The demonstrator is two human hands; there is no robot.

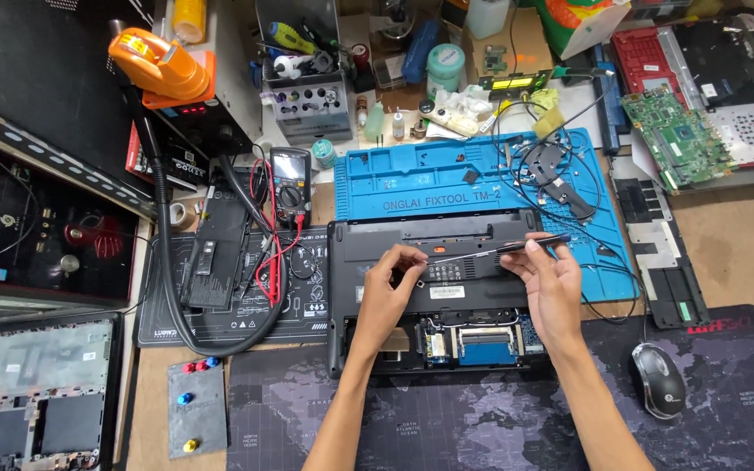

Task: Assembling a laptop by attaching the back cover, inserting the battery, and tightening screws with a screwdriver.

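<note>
A black laptop base [351, 249] lies upside down in front of me, its lower cover off and inner boards showing. My right hand [551, 283] grips a thin black-handled screwdriver [517, 247] that points left, with its tip near the middle of the laptop. My left hand [390, 283] rests on the laptop, and its fingertips pinch at a spot just left of the screwdriver tip. Whether something small is between those fingers cannot be told.
A blue repair mat [412, 179] with loose cables lies behind the laptop. A multimeter [290, 179], a battery pack [215, 249] and an orange hot-air tool [154, 61] stand at left. A green circuit board [678, 135] and a mouse [659, 379] are at right.
</note>
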